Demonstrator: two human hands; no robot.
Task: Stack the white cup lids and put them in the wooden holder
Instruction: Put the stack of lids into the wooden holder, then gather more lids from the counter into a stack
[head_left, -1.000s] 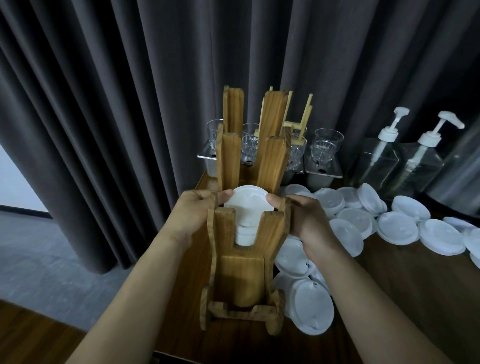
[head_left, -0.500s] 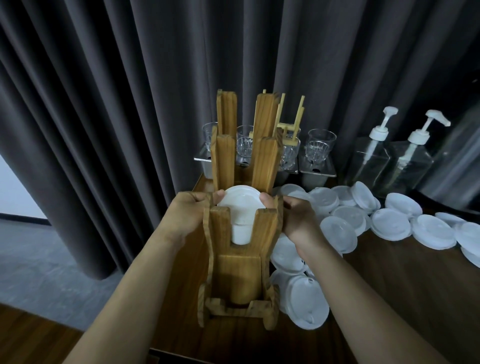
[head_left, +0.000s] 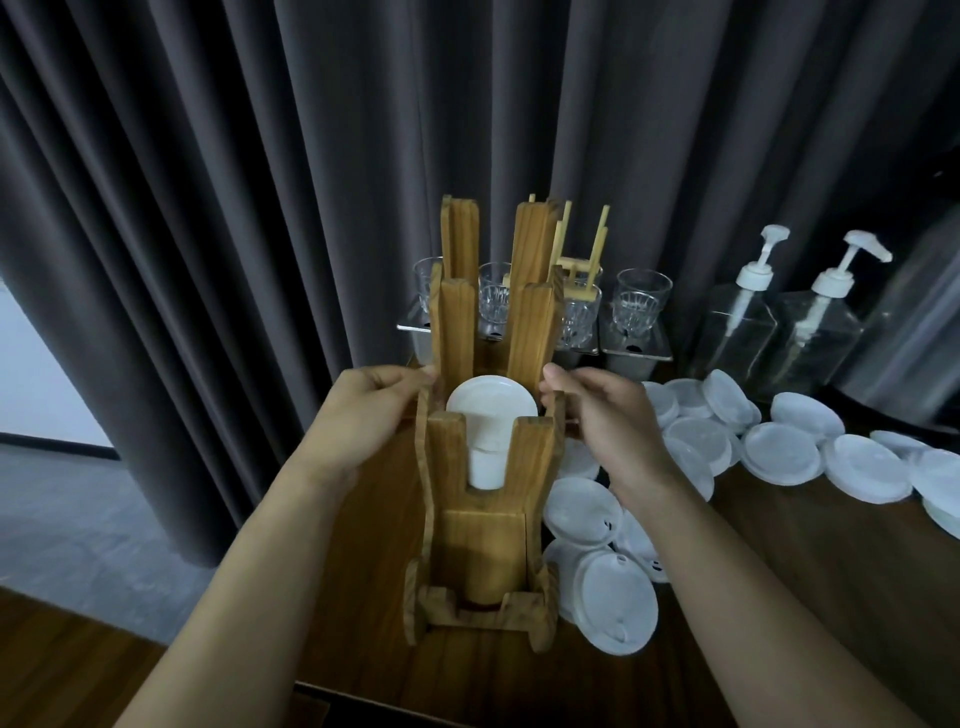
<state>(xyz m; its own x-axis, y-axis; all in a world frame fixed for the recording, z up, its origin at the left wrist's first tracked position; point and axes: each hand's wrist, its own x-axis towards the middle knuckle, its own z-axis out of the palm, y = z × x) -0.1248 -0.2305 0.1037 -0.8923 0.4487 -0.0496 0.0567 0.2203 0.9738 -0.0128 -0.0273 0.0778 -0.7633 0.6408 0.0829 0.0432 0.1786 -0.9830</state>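
Left hand (head_left: 363, 415) at the left wall of the wooden holder (head_left: 485, 525), fingers curled, fingertips touching the wood near the top edge; nothing gripped, as far as can be seen. Right hand (head_left: 605, 421) at the holder's right wall, fingers loosely bent and partly spread, thumb tip near the upright; contact with the wood hard to judge, nothing held. Between them, a stack of white lids (head_left: 491, 410) seated in the holder's near slot, top lid face up, lower part of the stack visible only through the front notch, base hidden behind the front panel. Further uprights behind. More loose lids (head_left: 779, 452) scattered over the dark worktop (head_left: 779, 561) to the right, some overlapping, some hidden under the right forearm, the far ones cut off by the frame edge. Glasses (head_left: 641, 301) on trays and two pump bottles (head_left: 743, 327) further back, dim against a grey curtain (head_left: 208, 208).
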